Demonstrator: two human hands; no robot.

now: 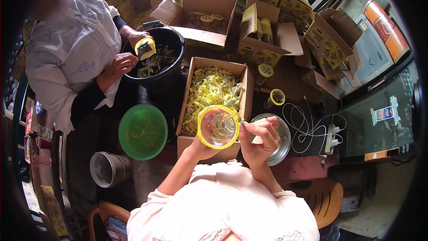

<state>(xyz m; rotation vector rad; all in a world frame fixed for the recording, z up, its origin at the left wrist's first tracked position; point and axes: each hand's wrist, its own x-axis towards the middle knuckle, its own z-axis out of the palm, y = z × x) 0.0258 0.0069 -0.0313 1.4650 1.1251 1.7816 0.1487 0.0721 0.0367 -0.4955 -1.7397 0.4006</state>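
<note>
In front of my chest my left hand [201, 148] holds a clear plastic cup [218, 129] with a yellow rim, its mouth tilted up toward me. The thumb and fingers of my right hand [260, 139] pinch together at the right side of that rim. A small dark, thin thing shows between them and the rim, too small to name. Just beyond the cup stands a cardboard box [246, 91] filled with yellow and clear plastic scraps [214, 85]. Partly hidden behind my right hand is a round metal bowl [282, 143].
A co-worker's hands [127, 58] hold a yellow-rimmed cup [146, 48] over a black bucket [167, 69]. A green basin [143, 131] and grey pail [109, 168] stand left. Two cups [265, 72] stand right of the box, near white cables [301, 122]. Open cartons [200, 29] fill the back.
</note>
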